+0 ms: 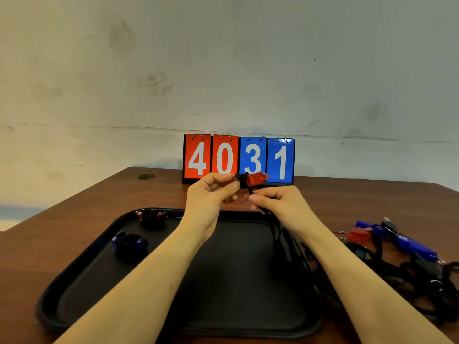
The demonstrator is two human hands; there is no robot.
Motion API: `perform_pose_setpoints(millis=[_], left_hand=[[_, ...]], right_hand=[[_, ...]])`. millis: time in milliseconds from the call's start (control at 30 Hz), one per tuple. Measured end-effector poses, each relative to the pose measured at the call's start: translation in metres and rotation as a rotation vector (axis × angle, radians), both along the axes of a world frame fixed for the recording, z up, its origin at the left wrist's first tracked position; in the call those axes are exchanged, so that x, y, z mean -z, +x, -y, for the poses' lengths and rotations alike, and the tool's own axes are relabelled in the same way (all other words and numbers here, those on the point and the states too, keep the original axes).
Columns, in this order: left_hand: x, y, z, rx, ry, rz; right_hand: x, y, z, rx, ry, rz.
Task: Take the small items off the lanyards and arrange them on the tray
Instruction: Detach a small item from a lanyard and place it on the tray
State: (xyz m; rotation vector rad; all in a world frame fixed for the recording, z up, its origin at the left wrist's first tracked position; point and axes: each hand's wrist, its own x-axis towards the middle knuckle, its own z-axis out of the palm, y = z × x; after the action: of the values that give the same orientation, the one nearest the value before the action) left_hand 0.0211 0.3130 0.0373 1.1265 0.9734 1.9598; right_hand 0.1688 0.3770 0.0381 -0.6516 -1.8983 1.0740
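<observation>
Above the tray (pixel 74 281), your left hand (pixel 211 194) pinches the red item (pixel 255 179), right hand (pixel 278 201) pinches its lanyard (pixel 275 232); a sharp tug could drop the item off-tray.

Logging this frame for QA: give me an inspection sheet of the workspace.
Surface: brown wooden table.
Job's things: black tray holding two items at its far left; red item held above it, black lanyard hanging from it.
Clutter: lanyard pile with blue and red items, right of tray.
Grips: left hand pinches red item's black end; right hand pinches the lanyard.
Cables: nothing seen.
Surroundings: flip scoreboard reading 4031; stained wall.
</observation>
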Motion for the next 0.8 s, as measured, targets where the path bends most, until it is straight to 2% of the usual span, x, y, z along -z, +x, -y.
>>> perform_pose_setpoints(millis=[100, 267, 400, 567, 600, 733, 800], left_hand=[[0.002, -0.001, -0.001, -0.045, -0.035, 0.021], [0.004, -0.003, -0.005, -0.120, -0.081, 0.000], [0.006, -0.005, -0.006, -0.215, -0.109, -0.094], [0.006, -0.005, -0.006, -0.335, -0.114, -0.281], [0.006, -0.005, -0.006, -0.353, -0.117, -0.322], [0.005, -0.004, -0.005, -0.357, -0.095, -0.448], [0.004, -0.003, -0.004, -0.335, -0.076, -0.462]], right_hand=[[-0.003, 0.000, 0.005, -0.047, 0.093, 0.117], [-0.010, 0.003, 0.011, -0.058, 0.108, 0.143], [-0.014, 0.002, 0.017, -0.059, 0.142, 0.196], [-0.014, 0.000, 0.018, -0.032, 0.280, 0.264], [-0.011, -0.001, 0.016, 0.009, 0.349, 0.288], [-0.003, -0.004, 0.005, 0.316, 0.942, 0.339], [-0.001, -0.003, 0.002, 0.367, 0.968, 0.289]])
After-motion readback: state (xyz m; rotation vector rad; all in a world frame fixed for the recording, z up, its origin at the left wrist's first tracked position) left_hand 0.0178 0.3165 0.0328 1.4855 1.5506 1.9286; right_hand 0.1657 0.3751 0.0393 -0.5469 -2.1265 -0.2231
